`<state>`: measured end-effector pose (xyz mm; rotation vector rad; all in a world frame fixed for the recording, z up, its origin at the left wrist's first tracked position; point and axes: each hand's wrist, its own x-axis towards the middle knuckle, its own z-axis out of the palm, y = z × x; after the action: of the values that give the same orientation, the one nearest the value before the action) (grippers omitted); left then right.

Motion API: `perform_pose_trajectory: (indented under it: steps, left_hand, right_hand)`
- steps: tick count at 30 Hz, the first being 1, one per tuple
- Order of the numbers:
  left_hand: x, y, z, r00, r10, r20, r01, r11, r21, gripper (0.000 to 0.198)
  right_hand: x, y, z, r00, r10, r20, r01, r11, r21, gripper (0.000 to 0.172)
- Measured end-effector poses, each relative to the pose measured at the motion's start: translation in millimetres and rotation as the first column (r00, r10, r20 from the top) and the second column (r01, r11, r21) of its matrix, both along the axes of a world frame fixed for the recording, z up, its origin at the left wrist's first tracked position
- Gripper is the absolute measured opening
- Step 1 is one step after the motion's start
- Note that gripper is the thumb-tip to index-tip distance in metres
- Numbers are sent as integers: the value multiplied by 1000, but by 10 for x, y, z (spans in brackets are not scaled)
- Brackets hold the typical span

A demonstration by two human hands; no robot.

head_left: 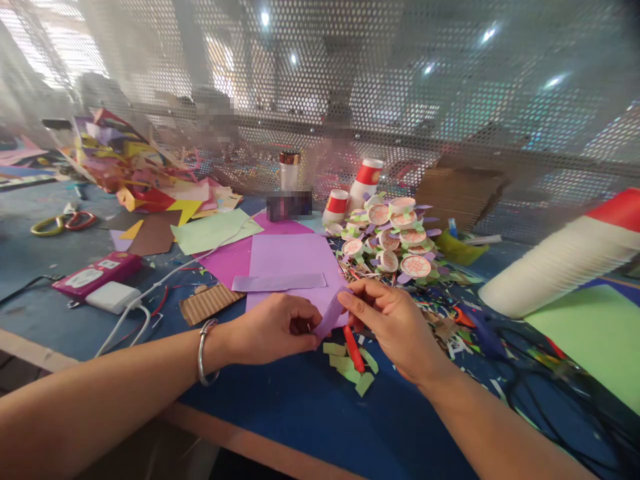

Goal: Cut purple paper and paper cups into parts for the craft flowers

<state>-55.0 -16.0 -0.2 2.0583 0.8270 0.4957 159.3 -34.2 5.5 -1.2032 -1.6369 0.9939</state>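
Head view: purple paper strip (329, 316) pinched at opposite ends by left hand (277, 325) and right hand (393, 321), near front edge of blue surface (260, 400).

Looks like paper-craft workshop. Blue worktop (240, 407) strewn with coloured paper: purple sheet (293, 257), pale green sheet (217, 231), small green scraps (345, 367). Also scissors (64, 222), long stack of paper cups (565, 257), heap of red-patterned white discs (387, 260), magenta power strip (97, 275). Tall perforated screen (400, 73) runs behind, light spots showing on it; brown cardboard (463, 193) just in front.
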Motion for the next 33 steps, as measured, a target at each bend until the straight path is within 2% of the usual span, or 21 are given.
perform_pose_trajectory:
  steps: [2,4,6,8,12,15,21,26,29,33]
  left_hand:
    - [11,-4,17,1000,28,-7,-27,992,127,4]
    - [24,-26,46,998,54,37,-61,976,208,7]
    - [36,-63,72,994,51,95,-75,961,265,10]
    - [45,-105,79,993,-23,113,-14,949,316,13]
    - [57,-143,19,970,-240,38,212,913,348,18]
    - [59,-127,-33,957,-289,-3,270,890,369,17]
    - [60,-131,-18,960,-279,25,248,890,383,17]
    - [60,-155,1,957,-290,13,258,870,420,18]
    - [45,-126,-6,974,-228,-7,211,888,408,18]
    - [26,-80,5,996,-83,-15,83,935,345,14]
  right_hand:
    - [66,29,30,990,-33,138,26,998,49,28]
    - [148,81,36,936,-131,325,92,987,132,31]
    - [222,147,6,898,-199,391,144,976,166,27]
    - [268,217,-58,873,-223,434,164,972,168,22]
    - [272,323,-195,852,-188,489,147,982,123,16]
    - [238,357,-224,853,-163,495,132,986,98,17]
    - [54,359,-83,870,-117,478,63,990,127,14]
    - [-177,361,57,883,4,470,-96,981,171,18]
    - [-177,400,109,871,27,490,-137,972,189,22]
    - [25,404,154,846,-57,530,-75,972,224,17]
